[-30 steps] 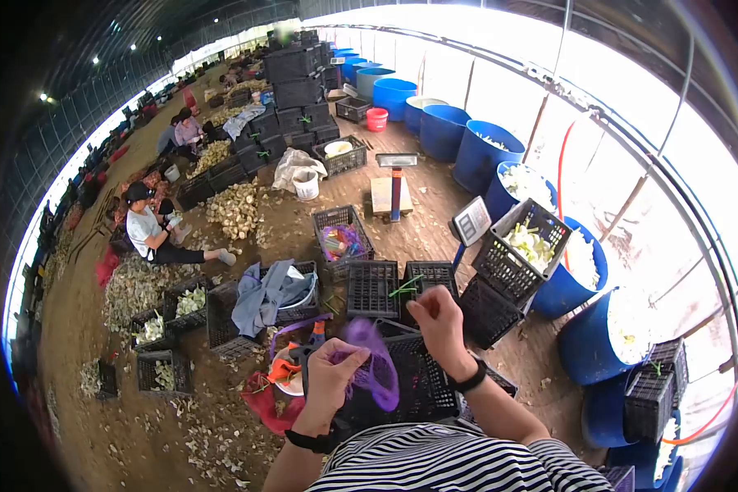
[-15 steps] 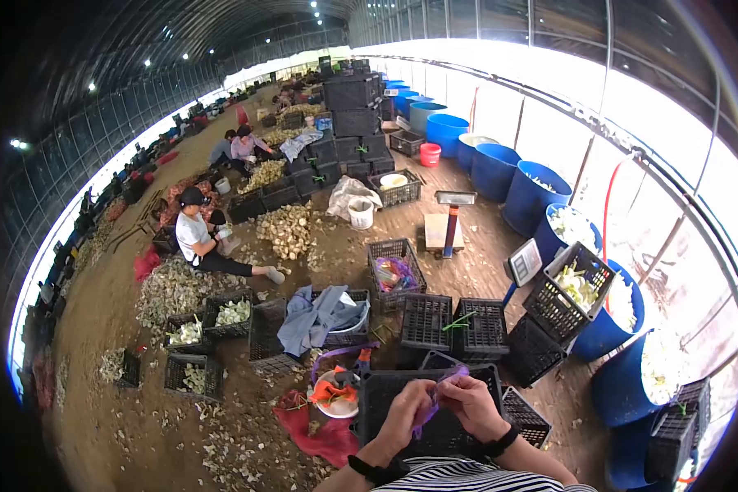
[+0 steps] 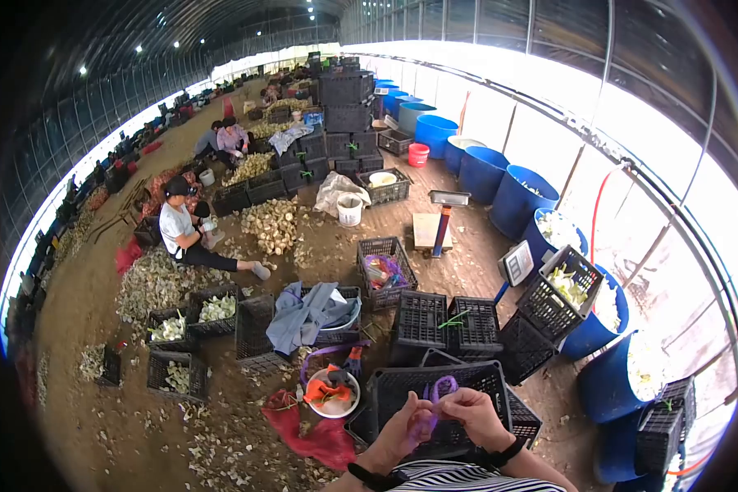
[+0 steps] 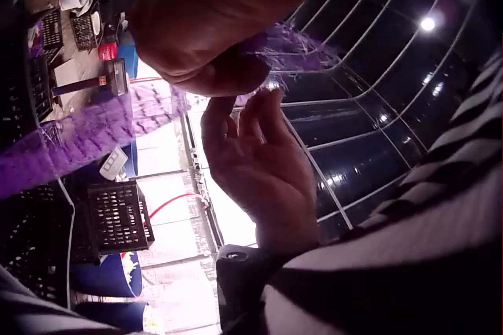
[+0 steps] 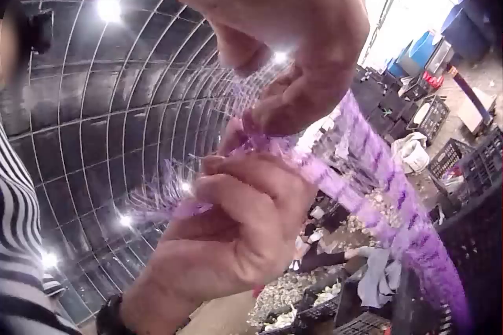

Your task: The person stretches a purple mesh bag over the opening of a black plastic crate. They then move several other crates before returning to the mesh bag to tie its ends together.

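Observation:
In the head view both hands meet low in the middle, over a black plastic crate [image 3: 467, 384]. A purple mesh bag [image 3: 439, 389] is bunched between them. My left hand [image 3: 410, 426] pinches the mesh from the left and my right hand [image 3: 467, 410] pinches it from the right, fingers curled. The left wrist view shows my left hand [image 4: 212, 29] gripping the purple mesh [image 4: 86, 135], with the right hand [image 4: 255, 158] just below it. Seen from the right wrist, my right hand [image 5: 295, 91] and left hand [image 5: 236, 225] both hold the frayed top of the mesh [image 5: 369, 162].
Black crates [image 3: 451, 324] stand ahead on the dirt floor, and a white bowl [image 3: 330, 392] sits by a red bag [image 3: 312, 435]. Blue barrels [image 3: 521, 197] line the right wall. A seated person [image 3: 180, 234] sorts produce at left by a pile [image 3: 275, 221]. A scale [image 3: 441, 215] stands in the middle.
A second ago my right hand was raised apart from the left, stretching the mesh. Now both hands are close together on the bunched mesh, lower in the head view, which has also lifted.

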